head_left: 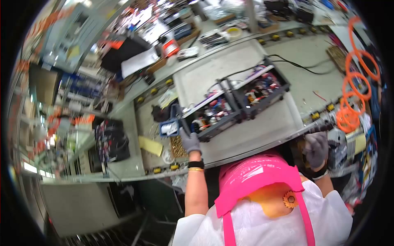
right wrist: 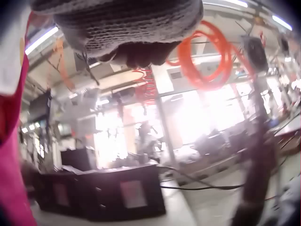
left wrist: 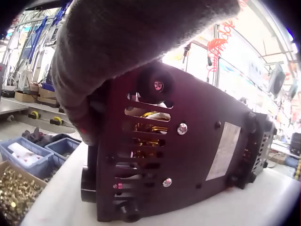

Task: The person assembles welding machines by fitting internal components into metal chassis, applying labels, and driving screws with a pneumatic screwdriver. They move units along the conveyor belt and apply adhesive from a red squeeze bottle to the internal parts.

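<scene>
Two black slotted housings, packed with wires and small parts, stand side by side on the bench. My gloved left hand (head_left: 191, 142) is at the near left corner of the left housing (head_left: 213, 112). In the left wrist view, its fingers curl over the edge of that housing's vented panel (left wrist: 197, 136), which has screws, round feet and a pale label. The right housing (head_left: 262, 88) stands close beside it. Over the bench's right front edge is my gloved right hand (head_left: 316, 149), fingers loosely bent, with nothing visible in them. A dark upright shaft (right wrist: 256, 160) stands near it, blurred.
A white board (head_left: 242, 135) lies under the housings. Left of it are a blue bin (head_left: 169, 128), a box of brass-coloured parts (head_left: 177, 147) and a yellow sheet (head_left: 150, 146). An orange coiled hose (head_left: 349, 119) hangs at the right. Black cables (head_left: 297, 64) run behind the housings.
</scene>
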Demonstrator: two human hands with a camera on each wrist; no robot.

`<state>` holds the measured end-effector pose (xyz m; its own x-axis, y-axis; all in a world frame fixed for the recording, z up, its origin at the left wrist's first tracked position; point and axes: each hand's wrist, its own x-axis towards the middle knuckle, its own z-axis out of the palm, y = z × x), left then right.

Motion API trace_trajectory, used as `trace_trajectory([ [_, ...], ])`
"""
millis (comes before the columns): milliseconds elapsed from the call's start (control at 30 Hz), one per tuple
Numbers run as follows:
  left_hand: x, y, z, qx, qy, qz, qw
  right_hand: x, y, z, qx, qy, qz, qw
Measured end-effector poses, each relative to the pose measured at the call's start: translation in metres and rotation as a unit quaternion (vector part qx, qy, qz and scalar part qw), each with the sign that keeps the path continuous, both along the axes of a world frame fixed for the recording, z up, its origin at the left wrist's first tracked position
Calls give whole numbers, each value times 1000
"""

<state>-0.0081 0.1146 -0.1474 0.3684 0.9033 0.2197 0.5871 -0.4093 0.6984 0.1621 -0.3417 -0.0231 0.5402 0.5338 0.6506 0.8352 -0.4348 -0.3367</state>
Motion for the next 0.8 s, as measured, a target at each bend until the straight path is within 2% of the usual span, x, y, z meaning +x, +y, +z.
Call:
trace_trajectory([
  [100, -10, -38, 26, -52, -3, 13, 999, 8, 84, -7, -62, 102, 93, 988],
  [133, -14, -45, 21, -28, -28, 20, 999, 11, 111, -5, -76, 100, 112, 986],
  [167, -22, -52, 21, -81, -21, 25, 996, 16, 134, -3, -90, 97, 130, 983],
  [233, -32, -59, 27, -73, 16, 12, 997, 30, 172, -8, -137, 42, 145, 979],
  [300, -42, -69, 46, -83, 26, 6, 996, 41, 193, -29, -147, 65, 171, 972],
  [367, -59, -56, 41, -92, 23, -52, 994, 46, 194, -41, -158, 152, 152, 964],
  [400, -72, -40, 46, -182, 13, -93, 979, 44, 194, -40, -157, 136, 151, 966],
  [433, -85, -18, 33, -237, -85, -127, 959, 41, 196, -31, -155, 162, 151, 963],
  [500, -104, 35, 11, -273, -144, -34, 951, 38, 194, -29, -147, 236, 140, 950],
  [567, -112, 75, 31, -188, -59, 56, 979, 28, 192, -21, -167, 244, 150, 943],
  [667, -114, 133, -10, -155, 20, 145, 977, 9, 190, -7, -188, 250, 167, 935],
  [767, -91, 155, -32, -30, 127, 164, 978, 6, 190, -6, -224, 296, 164, 914],
  [800, -83, 159, -34, -45, 142, 158, 976, 5, 192, -8, -213, 287, 158, 920],
])
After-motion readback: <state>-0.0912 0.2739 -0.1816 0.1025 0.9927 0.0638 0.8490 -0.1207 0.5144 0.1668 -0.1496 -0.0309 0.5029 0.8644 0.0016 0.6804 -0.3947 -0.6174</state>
